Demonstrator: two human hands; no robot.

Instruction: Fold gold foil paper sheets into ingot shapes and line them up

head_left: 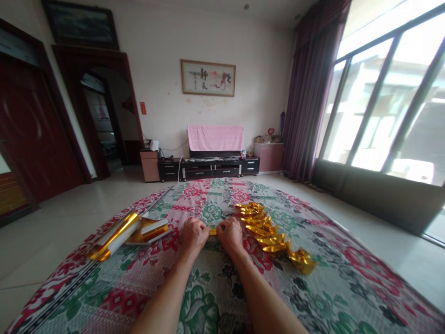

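Head view: held low over the middle of the flowered cloth (200, 306), between both hands, a narrow strip of gold foil (212, 232). Mostly covered by fingers at each end, with only a short middle stretch showing. Gripped at one end by the left hand (194, 234), fingers curled in and closed on the foil; gripped at the other by the right hand (230, 232), likewise curled and closed. Knuckles uppermost, so no telling how each fingertip presses. Seemingly partway through folding, to judge by the narrow shape; number of creases too small to make out.

Just beside the right hand, slanting off toward the near right, a row of gold pieces (271, 241), crinkled and closely spaced. Apparently already shaped, so by the look of it a fair share of the work done. On the other side, apart from the left hand, a curled bundle of foil sheets (120, 234), gold and pale, with a smaller stack (153, 229) close by. Probably unworked, hence more left to do, though impossible to count from here.

Beyond the cloth's far edge, a low black cabinet (198, 173), and above it a draped pink cover (215, 138). Higher on the wall, a framed picture (208, 78). Off to the right, a purple curtain (306, 102) beside bright windows (375, 111).
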